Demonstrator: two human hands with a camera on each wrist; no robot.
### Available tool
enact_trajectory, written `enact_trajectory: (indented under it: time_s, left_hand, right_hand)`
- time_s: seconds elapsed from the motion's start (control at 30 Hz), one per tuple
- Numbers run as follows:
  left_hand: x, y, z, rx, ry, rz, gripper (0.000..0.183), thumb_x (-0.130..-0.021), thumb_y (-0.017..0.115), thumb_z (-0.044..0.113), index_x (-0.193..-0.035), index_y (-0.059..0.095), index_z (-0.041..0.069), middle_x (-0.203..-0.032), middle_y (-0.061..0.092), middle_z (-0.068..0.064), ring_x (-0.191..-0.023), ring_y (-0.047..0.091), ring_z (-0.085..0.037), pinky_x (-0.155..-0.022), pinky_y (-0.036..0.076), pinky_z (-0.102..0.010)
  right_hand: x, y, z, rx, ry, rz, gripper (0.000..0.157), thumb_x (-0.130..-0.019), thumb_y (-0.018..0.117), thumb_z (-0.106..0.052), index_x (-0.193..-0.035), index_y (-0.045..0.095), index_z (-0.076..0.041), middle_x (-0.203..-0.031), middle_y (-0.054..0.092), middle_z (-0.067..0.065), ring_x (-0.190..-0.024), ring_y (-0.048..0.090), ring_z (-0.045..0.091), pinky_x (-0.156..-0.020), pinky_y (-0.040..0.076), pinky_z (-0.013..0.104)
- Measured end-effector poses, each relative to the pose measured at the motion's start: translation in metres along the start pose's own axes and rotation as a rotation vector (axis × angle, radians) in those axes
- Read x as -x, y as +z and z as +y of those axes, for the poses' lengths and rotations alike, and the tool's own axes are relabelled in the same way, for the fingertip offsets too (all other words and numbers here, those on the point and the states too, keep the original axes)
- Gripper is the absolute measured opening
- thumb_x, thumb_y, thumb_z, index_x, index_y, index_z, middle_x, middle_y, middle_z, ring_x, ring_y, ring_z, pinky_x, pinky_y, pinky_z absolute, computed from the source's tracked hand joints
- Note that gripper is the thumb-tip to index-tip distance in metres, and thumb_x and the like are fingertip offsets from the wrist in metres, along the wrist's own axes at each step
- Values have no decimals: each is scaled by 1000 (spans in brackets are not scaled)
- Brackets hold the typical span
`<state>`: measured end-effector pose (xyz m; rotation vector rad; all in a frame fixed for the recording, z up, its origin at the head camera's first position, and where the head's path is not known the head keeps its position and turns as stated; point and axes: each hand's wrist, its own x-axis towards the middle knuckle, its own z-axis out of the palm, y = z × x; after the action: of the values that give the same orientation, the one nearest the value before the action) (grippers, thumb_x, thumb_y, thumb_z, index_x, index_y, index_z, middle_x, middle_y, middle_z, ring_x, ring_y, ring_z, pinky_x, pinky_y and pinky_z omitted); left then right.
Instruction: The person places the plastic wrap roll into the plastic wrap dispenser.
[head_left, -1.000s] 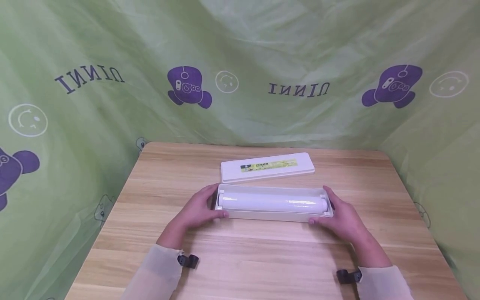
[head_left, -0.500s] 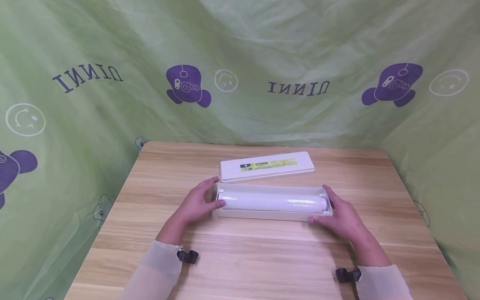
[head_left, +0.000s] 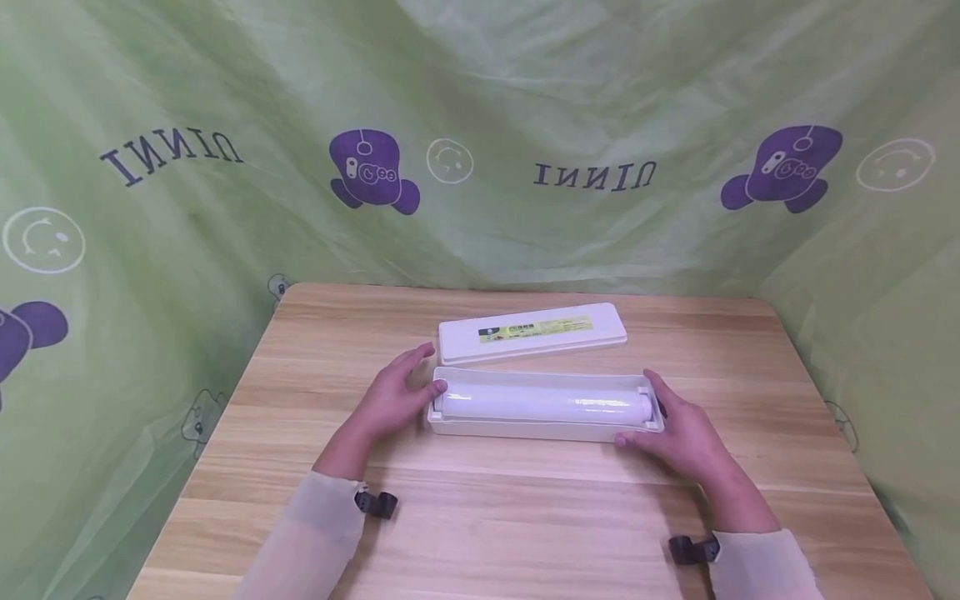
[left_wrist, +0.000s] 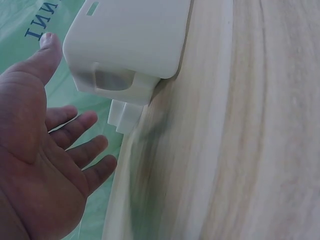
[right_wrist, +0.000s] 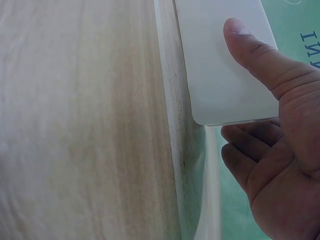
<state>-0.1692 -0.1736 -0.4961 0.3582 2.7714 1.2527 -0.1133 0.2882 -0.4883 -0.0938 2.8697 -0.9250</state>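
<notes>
A long white plastic wrap box point(head_left: 525, 431) sits open-topped on the table, holding a shiny roll of plastic wrap point(head_left: 536, 403). My left hand point(head_left: 393, 398) is at its left end with fingers spread. The left thumb overlaps the corner of the rim in the head view; in the left wrist view the palm point(left_wrist: 35, 165) faces the end wall, fingers apart from it. At the other end, my right hand point(head_left: 684, 433) holds the box, its thumb point(right_wrist: 250, 50) along the front wall and its fingers bent round the end. The white lid point(head_left: 457, 340) with a yellow-green label lies behind the box.
The wooden table point(head_left: 510, 533) extends on all sides of the box. A green printed curtain point(head_left: 495, 242) hangs behind and along both sides of it. Small black wrist cameras point(head_left: 377, 503) are worn at both sleeve cuffs.
My left hand has let go of the box's left end; its thumb has risen from the front wall to the rim and the fingers have moved back. The right hand stays in place.
</notes>
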Motion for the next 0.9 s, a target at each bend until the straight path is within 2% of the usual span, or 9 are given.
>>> enact_trajectory:
  time_s: [0.33, 0.63, 0.9]
  left_hand:
    - [-7, -1, 3, -10, -13, 14, 83, -85, 56, 70, -151, 40, 22, -153, 39, -2, -142, 31, -28, -115, 24, -54]
    - [-19, -7, 7, -49, 29, 21, 73, -91, 59, 60, -152, 38, 25, -152, 41, 1, -141, 32, -27, -114, 26, -54]
    - [-25, -8, 8, -42, 18, 14, 75, -89, 58, 63, -151, 39, 26, -152, 41, 0, -141, 32, -27, -114, 26, -54]
  right_hand:
    - [0, -1, -1, -12, -4, 3, 125, -65, 83, -62, -159, 15, -14, -142, 42, 34, -125, 44, 51, -102, 38, 63]
    - [0, 0, -3, -27, 0, 1, 126, -64, 82, -64, -158, 16, -14, -143, 41, 33, -126, 44, 51, -103, 38, 63]
    - [1, -2, -4, -23, -5, 5, 127, -63, 81, -66, -158, 16, -13, -142, 42, 34, -125, 45, 51, -102, 38, 63]
